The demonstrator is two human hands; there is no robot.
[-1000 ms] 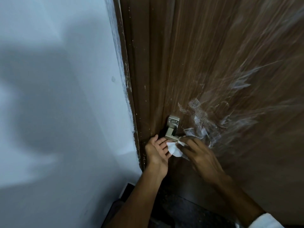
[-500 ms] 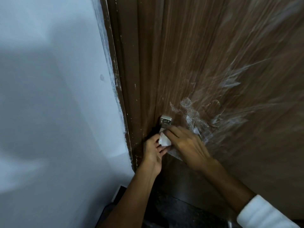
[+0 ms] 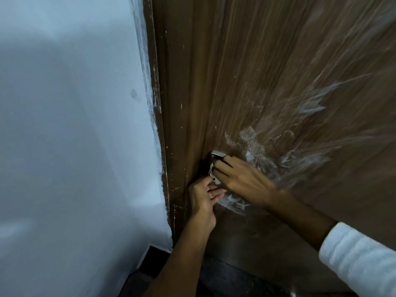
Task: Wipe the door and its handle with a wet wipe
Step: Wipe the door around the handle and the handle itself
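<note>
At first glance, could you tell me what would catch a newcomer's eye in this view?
Most striking are the whitish smears streaking the brown wooden door, fanning up and right from the handle. Low in the middle, the right hand presses a white wet wipe against the metal handle, while the left hand sits just below it by the door's edge. A pale wall fills the left.

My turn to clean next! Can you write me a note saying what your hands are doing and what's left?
Right hand: pressing the wet wipe onto the metal handle; only the handle's top shows.
Left hand: just below, fingers half curled near the wipe, holding nothing I can see.
Door: white smears right of the handle and below the hands, so not clean yet.
Left to do: finish the handle, then wipe off those smears and the door frame specks.
</note>
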